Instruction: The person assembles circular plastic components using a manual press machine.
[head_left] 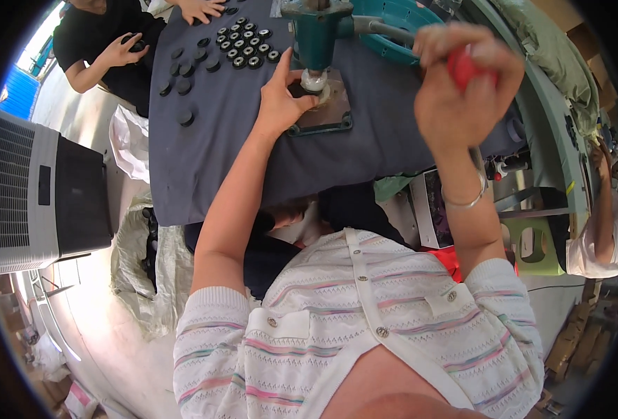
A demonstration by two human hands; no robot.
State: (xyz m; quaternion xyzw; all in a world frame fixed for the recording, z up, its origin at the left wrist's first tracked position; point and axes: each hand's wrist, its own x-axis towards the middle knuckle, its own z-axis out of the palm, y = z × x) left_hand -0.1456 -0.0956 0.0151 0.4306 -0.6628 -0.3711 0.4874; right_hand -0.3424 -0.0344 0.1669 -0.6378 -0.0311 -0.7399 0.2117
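Observation:
A small green hand press [314, 35] stands on the grey-covered table, its ram down over the base plate [323, 120]. My left hand [279, 103] is at the base, thumb and fingers curled around a black round part [297, 89] under the whitish ram tip [314, 81]; the part is mostly hidden. On the right, my right hand [459, 105] is wrapped around the red knob [468, 68] of the press lever [389, 30], slightly smeared by motion. Left of the press lie several black round parts with pale ring centres [246, 43] in close rows.
Several plain black discs [186, 119] are scattered on the table's left side. A teal plastic basket [379, 49] sits behind the lever. At the far left, a co-worker's hand [121, 51] holds a dark round thing; another hand [198, 8] rests on the table. A grey cooler-like unit [43, 188] stands left.

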